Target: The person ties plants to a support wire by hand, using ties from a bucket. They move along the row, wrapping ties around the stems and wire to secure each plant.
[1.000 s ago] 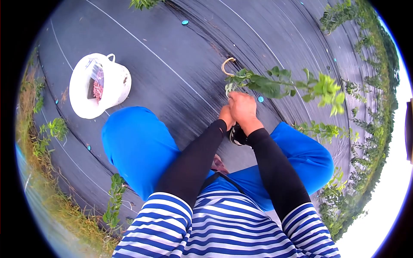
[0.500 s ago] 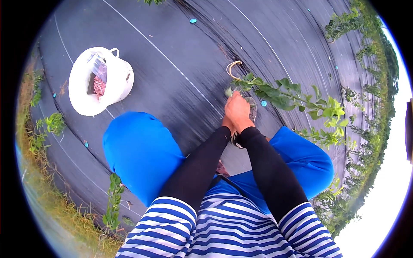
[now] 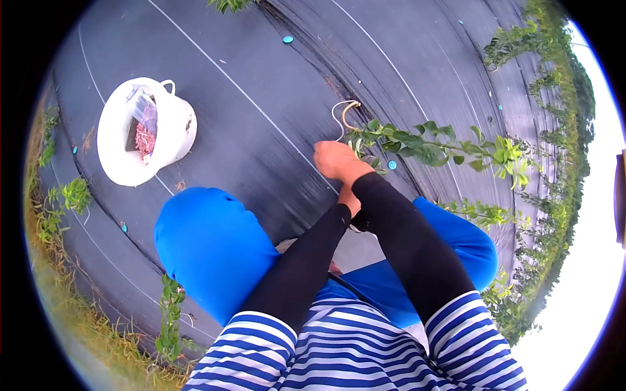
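Note:
My right hand (image 3: 338, 161) is closed beside the base of a leafy plant (image 3: 424, 144), with its knuckles towards me. A thin white cord (image 3: 335, 116) runs from that hand up in a loop to the plant's base. A thicker beige loop (image 3: 348, 117) curves there as well. My left hand (image 3: 350, 201) lies lower, under my right wrist; only its back and wrist show, and its fingers are hidden. Leaves partly cover the spot just right of my right hand.
A white bucket (image 3: 177, 140) stands tilted in view at the left, holding pink pieces (image 3: 145, 139) and a clear plastic bag (image 3: 146, 112). Black ground sheet (image 3: 261, 72) with teal pegs (image 3: 392, 165) covers the ground. My blue-clad knees (image 3: 212, 241) flank my arms.
My right hand has moved left, away from the plant stem, and the thin white cord now shows beside the beige loop. My left hand has dropped lower, behind the right wrist.

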Demonstrator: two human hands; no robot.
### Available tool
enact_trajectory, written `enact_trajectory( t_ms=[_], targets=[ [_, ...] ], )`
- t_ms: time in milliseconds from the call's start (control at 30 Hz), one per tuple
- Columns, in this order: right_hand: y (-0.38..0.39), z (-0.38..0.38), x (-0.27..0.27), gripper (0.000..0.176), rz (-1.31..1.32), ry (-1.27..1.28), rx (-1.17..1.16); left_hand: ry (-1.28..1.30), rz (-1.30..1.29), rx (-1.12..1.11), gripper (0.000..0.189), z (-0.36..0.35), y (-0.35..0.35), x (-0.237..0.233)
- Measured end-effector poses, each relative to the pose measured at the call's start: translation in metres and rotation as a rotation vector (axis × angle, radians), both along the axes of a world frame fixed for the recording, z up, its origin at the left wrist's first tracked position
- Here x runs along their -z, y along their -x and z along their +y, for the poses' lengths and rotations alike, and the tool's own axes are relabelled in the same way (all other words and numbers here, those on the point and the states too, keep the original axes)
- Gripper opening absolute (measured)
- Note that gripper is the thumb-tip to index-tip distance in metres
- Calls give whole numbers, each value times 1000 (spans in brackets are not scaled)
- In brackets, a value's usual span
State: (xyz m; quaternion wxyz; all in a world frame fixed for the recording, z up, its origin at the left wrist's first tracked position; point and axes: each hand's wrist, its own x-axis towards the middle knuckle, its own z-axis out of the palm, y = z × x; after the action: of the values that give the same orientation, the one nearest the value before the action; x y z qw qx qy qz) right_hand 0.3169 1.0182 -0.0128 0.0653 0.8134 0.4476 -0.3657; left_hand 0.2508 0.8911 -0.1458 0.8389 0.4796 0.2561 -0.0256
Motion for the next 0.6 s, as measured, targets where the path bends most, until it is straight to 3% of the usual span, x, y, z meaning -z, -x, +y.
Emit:
enact_trajectory(
  t_ms=[100,133,167,233,267,300,333,367,400,433,467,533,600],
  targets=[
    [-7,35,12,28,88,-143,-178,43,-15,-288,32,-39,-6,77],
    [-14,51,18,29,88,-212,-218,-495,-316,-331,18,-44,-17,90],
    [-25,77,-2,32,50,-262,-392,-329,-127,-291,17,-18,-12,34],
    [-63,125,-20,32,-48,-407,-512,27,266,-251,17,40,-1,-88],
    [-107,149,2,27,-168,-686,-756,95,296,-205,20,40,0,-84],
    [-139,167,-18,24,-84,-623,-594,-10,269,-224,21,36,1,-79],
    [-149,169,-79,24,-203,-447,-558,8,267,-199,20,35,1,-76],
    [-181,170,-100,26,-202,-363,-503,28,265,-173,19,36,2,-74],
    [-239,166,-100,27,-371,-515,-1042,47,286,-162,19,39,3,-76],
    [-264,155,-117,26,-332,-202,-749,68,309,-151,19,41,4,-78],
    [-294,142,-122,27,-274,-8,-283,53,313,-151,18,41,5,-73],
    [-387,97,-116,29,-280,178,-515,81,363,-118,18,51,8,-81],
    [-350,51,-166,22,-180,277,60,98,359,-87,18,55,11,-76]
  ],
)
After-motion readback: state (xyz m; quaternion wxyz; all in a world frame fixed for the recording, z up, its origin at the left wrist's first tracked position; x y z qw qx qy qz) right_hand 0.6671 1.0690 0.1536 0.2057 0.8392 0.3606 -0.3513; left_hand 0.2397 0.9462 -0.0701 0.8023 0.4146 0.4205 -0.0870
